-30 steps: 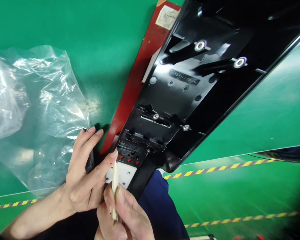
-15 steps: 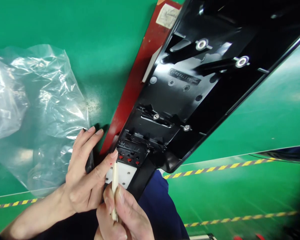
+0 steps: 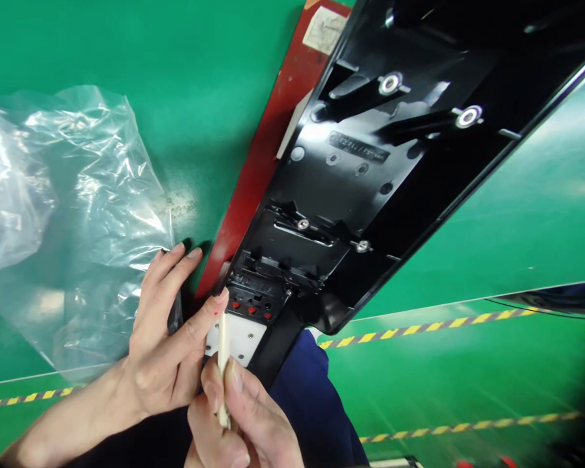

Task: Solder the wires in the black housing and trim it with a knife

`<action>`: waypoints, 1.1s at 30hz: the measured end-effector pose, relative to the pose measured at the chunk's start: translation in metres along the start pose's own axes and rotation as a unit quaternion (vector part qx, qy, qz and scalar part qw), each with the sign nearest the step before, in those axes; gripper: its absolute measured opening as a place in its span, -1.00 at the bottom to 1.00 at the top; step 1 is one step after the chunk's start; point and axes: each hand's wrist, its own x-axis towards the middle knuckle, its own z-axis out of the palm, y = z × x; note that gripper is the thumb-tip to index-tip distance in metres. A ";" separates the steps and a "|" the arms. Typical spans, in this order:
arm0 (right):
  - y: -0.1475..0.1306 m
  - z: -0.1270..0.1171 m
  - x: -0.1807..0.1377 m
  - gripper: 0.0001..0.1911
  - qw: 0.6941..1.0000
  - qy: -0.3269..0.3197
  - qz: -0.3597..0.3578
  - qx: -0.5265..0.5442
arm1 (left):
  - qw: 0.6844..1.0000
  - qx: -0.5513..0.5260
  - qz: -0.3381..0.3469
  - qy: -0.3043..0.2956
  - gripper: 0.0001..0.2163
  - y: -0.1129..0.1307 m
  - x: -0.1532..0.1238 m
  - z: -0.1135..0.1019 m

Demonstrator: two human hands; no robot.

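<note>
A long glossy black plastic panel [image 3: 370, 162] lies slantwise over the green table, with screws and a small block of red buttons [image 3: 251, 307] at its near end. My left hand [image 3: 168, 344] rests against that near end, fingers stretched out, the thumb tip touching the panel beside the buttons. My right hand [image 3: 244, 422] pinches a thin cream stick [image 3: 223, 351] upright, with its tip just below the red buttons, over a white plate [image 3: 246, 337].
A red board [image 3: 268, 149] lies under the panel's left edge. A crumpled clear plastic bag [image 3: 63, 214] sits at the left. Yellow-black striped tape [image 3: 419, 328] marks the green surface near the front. Blue cloth [image 3: 307, 403] shows below the panel.
Almost nothing has moved. The view has shifted slightly, and both hands and the stick keep their places at the panel's near end.
</note>
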 end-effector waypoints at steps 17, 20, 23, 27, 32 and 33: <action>-0.002 0.006 -0.002 -0.73 0.999 0.045 0.019 0.011 | 1.000 -0.002 -0.010 -0.021 -0.73 0.002 0.001 -0.003; -0.001 0.008 -0.001 -0.70 0.999 0.051 0.003 -0.007 | 1.000 -0.005 -0.009 -0.022 -0.74 0.001 0.000 -0.002; -0.001 0.010 -0.001 -0.66 0.997 0.073 0.004 -0.027 | 1.000 -0.008 0.002 -0.015 -0.76 0.000 -0.001 -0.002; 0.000 0.010 -0.005 -0.61 0.986 0.154 0.028 -0.064 | 1.000 -0.004 0.010 -0.010 -0.76 -0.002 -0.003 0.000; -0.001 0.010 -0.008 -0.53 0.967 0.205 0.018 -0.147 | 1.000 0.008 0.014 0.001 -0.72 -0.003 -0.003 0.002; -0.002 0.010 -0.010 -0.53 0.963 0.205 -0.003 -0.176 | 1.000 0.017 0.013 0.003 -0.70 -0.002 -0.003 0.002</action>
